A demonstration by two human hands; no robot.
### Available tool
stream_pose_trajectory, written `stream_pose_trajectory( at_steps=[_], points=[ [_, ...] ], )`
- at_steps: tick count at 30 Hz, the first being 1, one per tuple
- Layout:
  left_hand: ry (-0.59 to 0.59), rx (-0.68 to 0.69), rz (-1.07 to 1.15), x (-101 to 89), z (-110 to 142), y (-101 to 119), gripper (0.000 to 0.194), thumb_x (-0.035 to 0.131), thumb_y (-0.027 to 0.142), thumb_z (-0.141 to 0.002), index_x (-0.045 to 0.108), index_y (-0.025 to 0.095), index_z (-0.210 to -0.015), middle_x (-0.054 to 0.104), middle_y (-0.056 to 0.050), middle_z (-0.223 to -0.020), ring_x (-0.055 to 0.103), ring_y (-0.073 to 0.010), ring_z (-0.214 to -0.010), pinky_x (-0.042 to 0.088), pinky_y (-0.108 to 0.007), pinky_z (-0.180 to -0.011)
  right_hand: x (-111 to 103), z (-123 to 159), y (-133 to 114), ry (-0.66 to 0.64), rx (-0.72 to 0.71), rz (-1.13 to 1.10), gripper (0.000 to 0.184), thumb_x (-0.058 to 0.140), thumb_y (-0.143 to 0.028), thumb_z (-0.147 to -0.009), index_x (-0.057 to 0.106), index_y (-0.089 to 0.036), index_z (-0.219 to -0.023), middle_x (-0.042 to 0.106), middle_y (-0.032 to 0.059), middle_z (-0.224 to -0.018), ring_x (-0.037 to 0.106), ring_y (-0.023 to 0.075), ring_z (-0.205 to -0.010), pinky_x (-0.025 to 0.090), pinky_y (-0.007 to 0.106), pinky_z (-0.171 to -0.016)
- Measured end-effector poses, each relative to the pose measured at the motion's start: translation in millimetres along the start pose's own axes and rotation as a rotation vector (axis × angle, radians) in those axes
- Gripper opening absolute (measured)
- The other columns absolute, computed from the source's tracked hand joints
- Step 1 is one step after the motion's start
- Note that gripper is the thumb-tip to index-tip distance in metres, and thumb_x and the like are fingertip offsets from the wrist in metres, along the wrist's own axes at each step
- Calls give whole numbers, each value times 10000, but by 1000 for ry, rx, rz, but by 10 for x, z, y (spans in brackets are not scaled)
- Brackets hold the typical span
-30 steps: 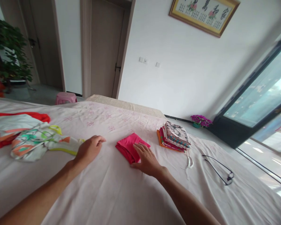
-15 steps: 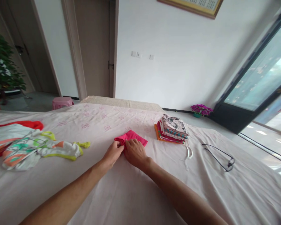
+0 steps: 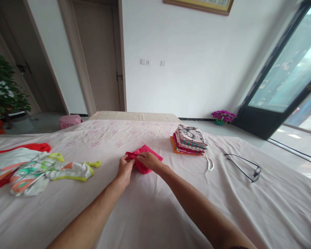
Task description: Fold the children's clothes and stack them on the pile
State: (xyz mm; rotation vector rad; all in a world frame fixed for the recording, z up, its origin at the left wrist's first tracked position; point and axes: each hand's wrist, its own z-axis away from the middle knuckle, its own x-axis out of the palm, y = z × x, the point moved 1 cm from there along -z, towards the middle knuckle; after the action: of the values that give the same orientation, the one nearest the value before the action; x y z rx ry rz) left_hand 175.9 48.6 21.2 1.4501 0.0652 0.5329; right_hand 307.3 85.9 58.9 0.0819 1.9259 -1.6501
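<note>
A small folded pink cloth garment lies on the sheet in front of me; its exact kind does not show. My left hand pinches its left edge, where the fabric is bunched. With bent fingers, my right hand grips the same bunched part from above, close beside the left. The fingertips of both hands are partly hidden in the folds. To the right stands a neat stack of folded clothes, with a printed white piece on top and white drawstrings hanging down.
Loose white, green and orange printed clothes lie at the left with a red garment. Black-framed glasses rest on the sheet at the right. Beyond the bed are a pink stool and purple flowers.
My right hand has lifted from lying flat over the pink garment to gripping its left edge. More of the garment's near side now shows. The view has shifted slightly.
</note>
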Motion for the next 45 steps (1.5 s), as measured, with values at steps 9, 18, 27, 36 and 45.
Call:
stream_pose_trajectory(
  at_steps=[9,18,27,36,45],
  points=[
    [-16,3,47,-91,40,152,699,682,166,-627,449,202,-1285,623,31,-732,577,-97,-572,469,-229,-595,68,-59,-21,36,52,-100,135,536,-145,-741,637,-166,-654,555,-42,-551,472,96,-520,320,202,-507],
    [-43,37,-474,-1352,-213,730,638,549,125,-591,541,168,-1227,669,-22,-813,620,-147,-590,469,-248,-548,-143,190,-53,124,343,-757,110,512,-134,-650,587,-178,-715,524,-47,-542,473,95,-471,413,202,-499],
    [-222,764,-1244,-963,80,383,467,352,296,-944,572,109,-1311,584,-145,-1362,514,-222,-1296,369,-377,-1131,-22,147,79,125,369,-650,160,618,-320,-740,649,-167,-773,648,21,-617,633,185,-612,526,303,-641],
    [-240,798,-1612,-874,152,142,579,417,468,-953,472,165,-1443,452,-179,-1496,392,-333,-1399,303,-519,-1136,-694,255,432,359,296,442,320,563,-281,-812,688,-197,-1094,713,64,-961,650,241,-924,465,322,-788],
    [-91,643,-1533,-377,361,434,550,454,530,-917,567,121,-1266,616,-172,-1132,585,-285,-1087,411,-389,-988,-328,288,-141,291,-115,739,326,422,-215,-936,661,-260,-1153,670,49,-1154,612,194,-1043,426,283,-849]
  ],
)
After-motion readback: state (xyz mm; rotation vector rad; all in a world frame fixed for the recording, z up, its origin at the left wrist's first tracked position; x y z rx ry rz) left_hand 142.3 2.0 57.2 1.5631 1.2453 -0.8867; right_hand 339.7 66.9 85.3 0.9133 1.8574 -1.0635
